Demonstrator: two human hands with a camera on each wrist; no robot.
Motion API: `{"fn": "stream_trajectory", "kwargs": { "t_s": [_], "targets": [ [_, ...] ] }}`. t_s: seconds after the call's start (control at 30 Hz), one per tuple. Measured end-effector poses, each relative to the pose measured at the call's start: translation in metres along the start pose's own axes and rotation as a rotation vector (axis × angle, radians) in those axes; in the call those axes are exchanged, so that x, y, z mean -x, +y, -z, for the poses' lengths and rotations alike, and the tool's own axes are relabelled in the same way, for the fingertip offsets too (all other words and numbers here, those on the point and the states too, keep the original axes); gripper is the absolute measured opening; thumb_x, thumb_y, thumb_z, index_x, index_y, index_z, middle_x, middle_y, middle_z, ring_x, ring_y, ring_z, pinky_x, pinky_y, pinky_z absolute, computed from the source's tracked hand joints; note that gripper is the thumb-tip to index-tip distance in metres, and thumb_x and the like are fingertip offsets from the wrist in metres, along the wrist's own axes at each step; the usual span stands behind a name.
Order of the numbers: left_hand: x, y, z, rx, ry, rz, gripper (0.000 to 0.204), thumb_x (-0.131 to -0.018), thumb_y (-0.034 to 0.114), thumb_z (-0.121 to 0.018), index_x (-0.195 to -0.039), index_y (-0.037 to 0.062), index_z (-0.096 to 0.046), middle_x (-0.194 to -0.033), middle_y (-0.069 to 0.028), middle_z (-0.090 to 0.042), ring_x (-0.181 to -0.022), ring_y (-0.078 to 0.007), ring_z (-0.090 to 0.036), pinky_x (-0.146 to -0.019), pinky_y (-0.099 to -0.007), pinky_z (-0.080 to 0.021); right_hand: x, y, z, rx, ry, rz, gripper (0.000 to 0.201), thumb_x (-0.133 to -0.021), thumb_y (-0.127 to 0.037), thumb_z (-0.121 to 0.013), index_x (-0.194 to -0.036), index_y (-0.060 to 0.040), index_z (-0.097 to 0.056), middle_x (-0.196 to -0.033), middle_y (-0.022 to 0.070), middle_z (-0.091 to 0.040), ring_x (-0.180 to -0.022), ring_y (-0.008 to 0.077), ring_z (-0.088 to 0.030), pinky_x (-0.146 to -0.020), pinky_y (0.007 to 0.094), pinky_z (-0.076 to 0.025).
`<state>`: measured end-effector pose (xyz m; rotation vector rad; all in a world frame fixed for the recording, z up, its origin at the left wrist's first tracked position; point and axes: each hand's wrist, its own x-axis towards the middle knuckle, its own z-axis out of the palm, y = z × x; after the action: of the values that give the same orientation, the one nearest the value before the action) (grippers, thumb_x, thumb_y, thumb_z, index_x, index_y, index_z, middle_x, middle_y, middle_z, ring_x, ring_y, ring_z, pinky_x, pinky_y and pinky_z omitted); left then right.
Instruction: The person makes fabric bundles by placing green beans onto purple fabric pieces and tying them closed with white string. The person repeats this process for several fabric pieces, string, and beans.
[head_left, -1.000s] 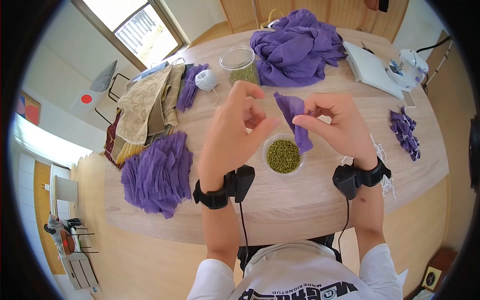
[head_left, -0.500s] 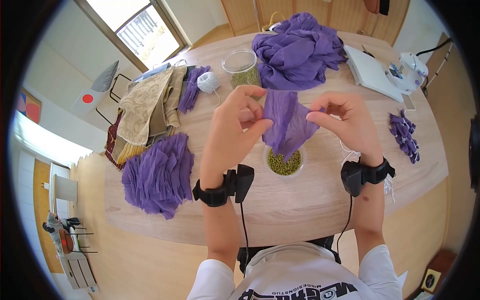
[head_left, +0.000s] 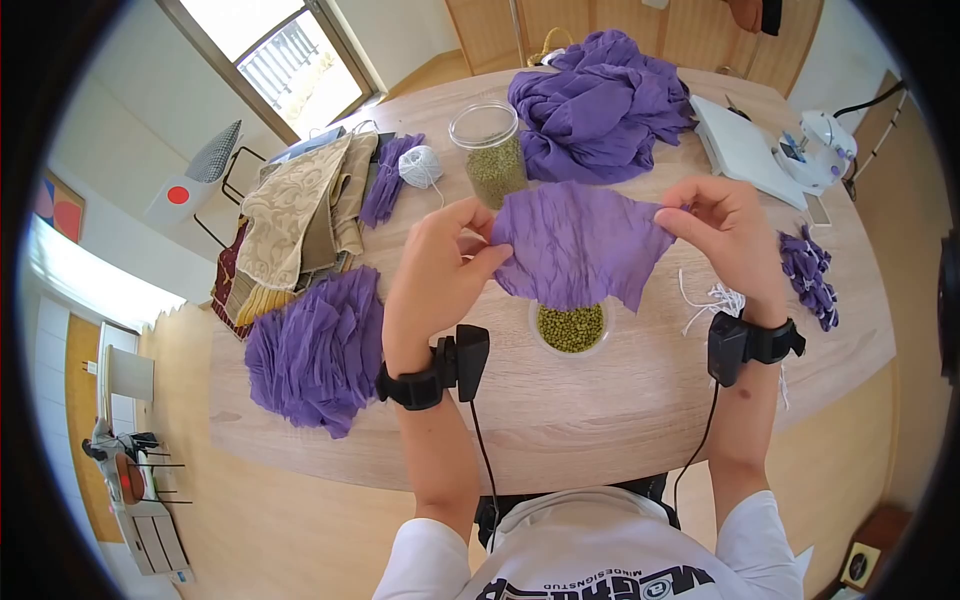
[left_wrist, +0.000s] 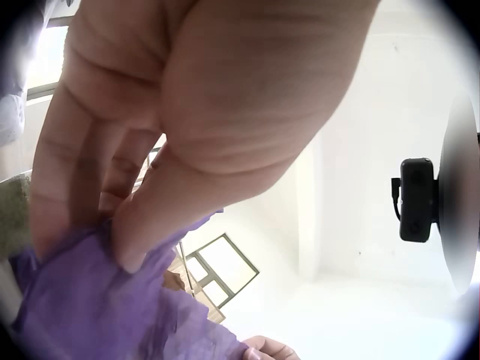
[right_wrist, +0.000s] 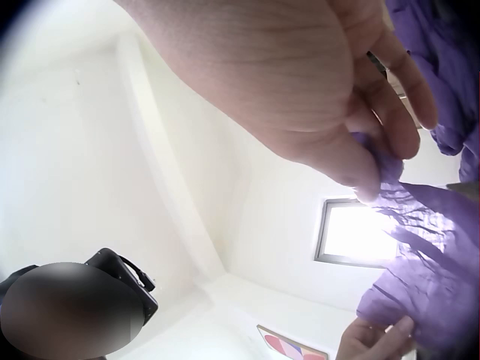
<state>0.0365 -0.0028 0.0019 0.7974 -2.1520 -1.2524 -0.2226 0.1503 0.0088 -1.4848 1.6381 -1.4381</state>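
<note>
A thin, wrinkled purple cloth piece (head_left: 585, 245) is stretched out between both hands. My left hand (head_left: 437, 270) pinches its left edge between thumb and fingers, and my right hand (head_left: 728, 235) pinches its upper right corner. In the left wrist view the purple cloth (left_wrist: 97, 300) hangs from thumb and fingertips. Light shines through the cloth (right_wrist: 420, 255) in the right wrist view. Below its lower edge stands a round clear tub of green beans (head_left: 570, 328), its far part hidden by the cloth.
Behind the cloth are a clear jar of beans (head_left: 495, 165), a ball of white string (head_left: 420, 167) and a large purple fabric heap (head_left: 600, 105). Stacked purple pieces (head_left: 315, 350) and folded fabrics (head_left: 290, 215) lie left. Right are white strings (head_left: 715, 300), a tied purple bundle (head_left: 808, 275) and a sewing machine (head_left: 815, 150).
My left hand has taken hold of the cloth's other edge. Both hands have moved apart, spreading the folded cloth into a wide, flat sheet over the tub.
</note>
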Motion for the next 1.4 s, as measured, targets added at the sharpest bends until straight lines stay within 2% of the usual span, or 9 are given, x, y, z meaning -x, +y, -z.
{"fn": "stream_trajectory", "kwargs": {
  "t_s": [0.07, 0.17, 0.47, 0.77, 0.97, 1.1, 1.2, 1.27, 1.4],
  "targets": [
    [0.0, -0.006, 0.0, 0.072, 0.032, -0.032, 0.017, -0.08, -0.006, -0.07, -0.093, -0.0066, -0.059, -0.081, -0.0078, -0.063, -0.069, -0.0144, -0.067, -0.061, -0.0266, -0.052, 0.0, -0.002, 0.003, -0.018, 0.023, 0.011, 0.011, -0.087, -0.008, -0.073, -0.089, 0.001, -0.068, -0.079, -0.0004, -0.065, -0.073, 0.0059, -0.057, -0.066, 0.0215, -0.046],
    [0.002, 0.0, 0.007, 0.063, -0.003, 0.041, 0.012, -0.084, -0.007, -0.067, -0.095, -0.0076, -0.06, -0.085, -0.0079, -0.066, -0.078, -0.0141, -0.067, -0.069, -0.0277, -0.056, 0.001, 0.0, 0.009, -0.003, 0.057, 0.018, 0.01, -0.088, -0.007, -0.072, -0.089, 0.0019, -0.068, -0.08, 0.0008, -0.066, -0.074, 0.0065, -0.058, -0.067, 0.0216, -0.047],
    [0.004, 0.001, 0.011, 0.09, 0.136, 0.043, 0.01, -0.085, -0.009, -0.065, -0.093, -0.006, -0.059, -0.08, -0.0089, -0.063, -0.069, -0.0138, -0.068, -0.061, -0.0244, -0.057, -0.001, 0.009, 0.024, 0.052, 0.104, -0.007, 0.01, -0.09, -0.008, -0.07, -0.089, 0.0014, -0.066, -0.079, 0.0017, -0.067, -0.074, 0.0071, -0.059, -0.068, 0.0217, -0.047],
    [0.003, 0.009, 0.005, 0.119, 0.199, 0.007, 0.008, -0.09, -0.004, -0.061, -0.091, -0.0027, -0.054, -0.076, -0.0062, -0.062, -0.061, -0.0101, -0.059, -0.053, -0.0227, -0.044, -0.007, 0.013, 0.008, -0.016, 0.169, 0.055, 0.011, -0.099, -0.01, -0.059, -0.093, -0.002, -0.054, -0.082, 0.0045, -0.066, -0.075, 0.0089, -0.062, -0.071, 0.0238, -0.051],
    [-0.002, 0.009, -0.003, 0.065, 0.301, -0.135, 0.007, -0.092, -0.001, -0.06, -0.098, -0.0017, -0.056, -0.077, -0.0046, -0.062, -0.069, -0.0078, -0.054, -0.058, -0.0238, -0.042, -0.008, 0.003, -0.008, -0.062, 0.209, 0.06, 0.009, -0.098, -0.009, -0.059, -0.097, -0.0029, -0.052, -0.083, 0.0051, -0.067, -0.075, 0.0082, -0.061, -0.069, 0.0224, -0.049],
    [-0.003, 0.005, -0.003, 0.02, 0.225, -0.195, 0.011, -0.091, 0.0, -0.061, -0.102, -0.0007, -0.059, -0.08, -0.005, -0.062, -0.074, -0.0101, -0.058, -0.064, -0.0247, -0.046, -0.005, -0.008, -0.028, -0.058, 0.197, 0.062, 0.011, -0.096, -0.007, -0.061, -0.103, -0.0013, -0.055, -0.084, 0.0048, -0.068, -0.075, 0.0062, -0.06, -0.067, 0.021, -0.047],
    [-0.001, 0.016, -0.019, 0.101, 0.156, -0.286, 0.012, -0.091, 0.002, -0.062, -0.103, 0.0002, -0.059, -0.085, -0.0052, -0.063, -0.081, -0.0131, -0.061, -0.071, -0.026, -0.049, -0.004, -0.01, -0.044, -0.107, 0.102, 0.04, 0.013, -0.096, -0.005, -0.061, -0.109, -0.0006, -0.058, -0.089, 0.0049, -0.069, -0.081, 0.0061, -0.061, -0.072, 0.0216, -0.049],
    [-0.005, 0.018, -0.033, 0.199, 0.106, -0.343, 0.013, -0.091, 0.003, -0.063, -0.103, 0.0009, -0.058, -0.088, -0.005, -0.062, -0.086, -0.0152, -0.062, -0.075, -0.0274, -0.051, -0.003, -0.009, -0.057, -0.162, 0.095, 0.116, 0.016, -0.096, -0.004, -0.06, -0.111, -0.0007, -0.06, -0.095, 0.0054, -0.069, -0.087, 0.0069, -0.063, -0.076, 0.0226, -0.051],
    [-0.004, 0.023, -0.057, 0.212, 0.083, -0.393, 0.018, -0.087, 0.002, -0.067, -0.102, 0.002, -0.057, -0.088, -0.0098, -0.059, -0.086, -0.0236, -0.062, -0.073, -0.032, -0.05, -0.001, -0.009, -0.07, -0.252, 0.032, 0.194, 0.019, -0.096, 0.0, -0.057, -0.115, -0.0009, -0.061, -0.107, 0.0076, -0.068, -0.098, 0.0097, -0.064, -0.084, 0.0244, -0.052]
  ]
}}
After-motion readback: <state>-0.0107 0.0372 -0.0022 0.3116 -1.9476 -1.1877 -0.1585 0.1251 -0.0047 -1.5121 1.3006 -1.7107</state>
